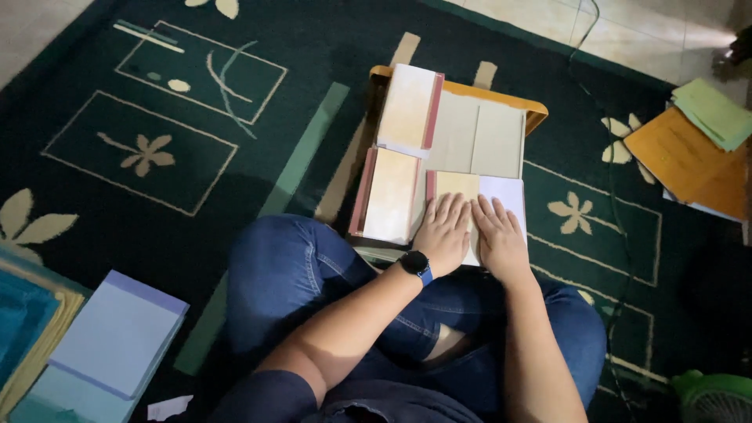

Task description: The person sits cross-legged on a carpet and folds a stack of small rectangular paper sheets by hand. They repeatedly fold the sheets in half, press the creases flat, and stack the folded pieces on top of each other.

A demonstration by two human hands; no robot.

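I sit cross-legged on a dark green rug with a small wooden table (536,113) in front of my knees. My left hand (444,233) and my right hand (499,235) lie flat, side by side, fingers together, pressing on a white paper stack (511,193) at the table's near edge. A dark watch with a blue strap (415,263) sits on my left wrist. Left of my hands lie two cream booklets with pink spines, the near one (389,195) and the far one (409,108). A greyish sheet (486,139) covers the far right of the table.
A pale blue paper stack (117,333) and teal sheets (23,321) lie at the lower left. Orange folders (689,157) and green sheets (714,112) rest at the right. A green fan (714,398) stands at the bottom right. A black cable (607,149) crosses the rug.
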